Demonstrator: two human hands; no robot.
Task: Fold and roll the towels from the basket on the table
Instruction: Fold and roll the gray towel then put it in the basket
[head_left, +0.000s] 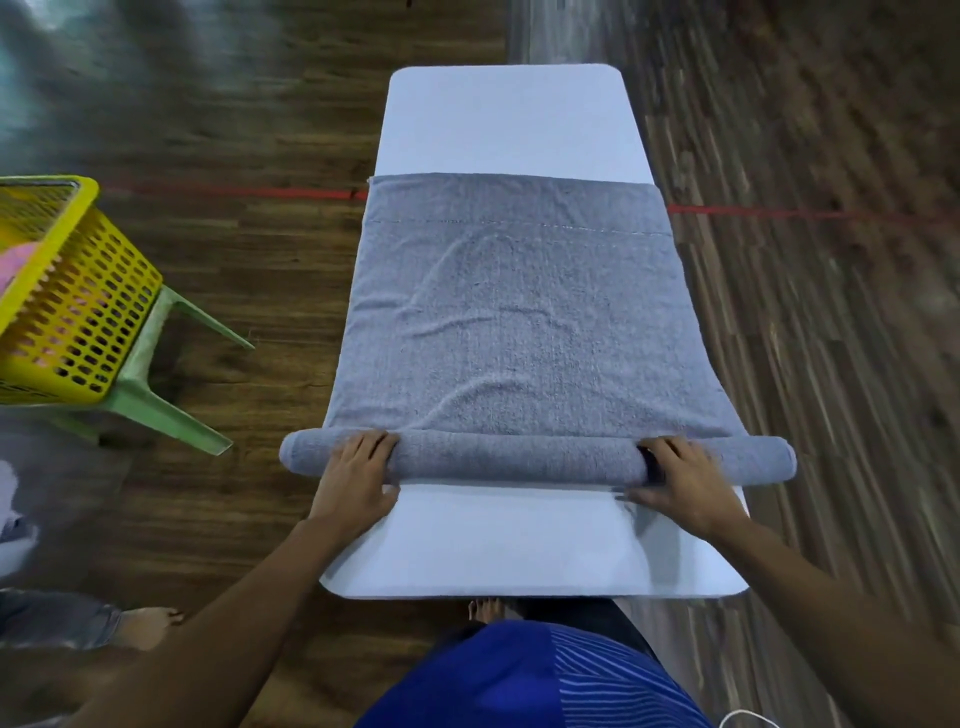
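One long, narrow white table (509, 119) is carrying the job, its far end showing bare. Folded grey terry towel (519, 312) is lying flat along the table's middle, sides hanging past both long table edges. Wrinkles are running across the flat part; risk: they're getting wound in, giving a lumpy, loose roll. Yellow perforated plastic basket (78, 291) is sitting off the table's left side on a green plastic stool (156, 395), w/ pink cloth (15, 265) inside, so more towels are prob. waiting. Thick grey roll (519, 460) is lying across the table's near part, both ends sticking out beyond the table edges; unsupported ends are liable to sag or telescope. Left hand (358, 478) and right hand (675, 483) are each curling fingers over the roll, thumbs tucked on the table's near side. Uneven pushing = roll going skewed or cone-shaped.
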